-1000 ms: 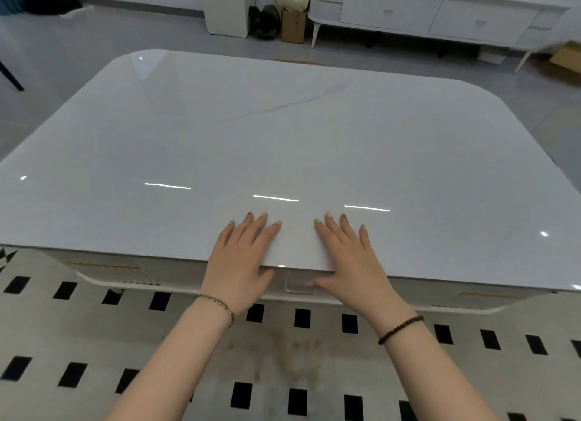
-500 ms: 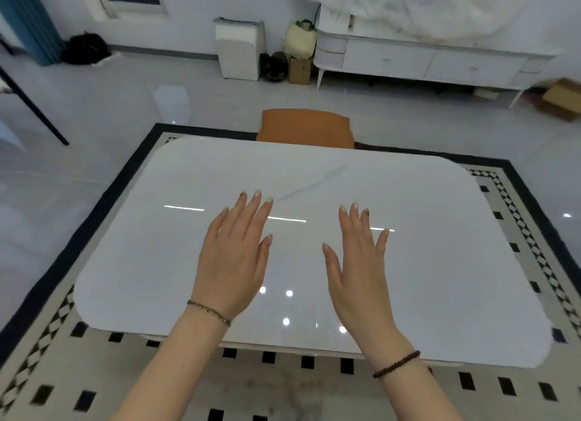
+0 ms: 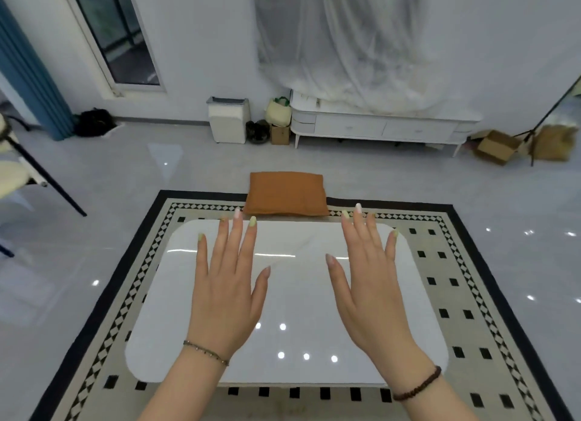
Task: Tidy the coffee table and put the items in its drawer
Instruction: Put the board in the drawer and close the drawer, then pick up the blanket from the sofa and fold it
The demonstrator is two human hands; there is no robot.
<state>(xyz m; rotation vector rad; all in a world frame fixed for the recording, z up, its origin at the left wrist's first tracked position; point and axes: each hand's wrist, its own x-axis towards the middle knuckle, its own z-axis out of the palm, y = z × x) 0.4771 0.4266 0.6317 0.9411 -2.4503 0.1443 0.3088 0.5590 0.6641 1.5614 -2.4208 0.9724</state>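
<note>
The white glossy coffee table (image 3: 298,298) stands low in the middle of a patterned rug, and its top shows only light reflections. From this height its drawer is hidden under the top. My left hand (image 3: 224,291) and my right hand (image 3: 371,288) hover side by side above the table, palms down, fingers straight and spread. Neither hand holds or touches anything.
An orange cushion (image 3: 286,194) lies on the rug (image 3: 456,295) just beyond the table's far edge. Against the far wall stand a white bin (image 3: 228,119), a white sideboard (image 3: 380,125) and cardboard boxes (image 3: 496,145). A dark chair leg (image 3: 47,181) slants in at the left.
Both hands lifted off the table's near edge and now hover spread above it. The view pulled back and up, so the drawer front dropped out of sight and the whole table and room show.
</note>
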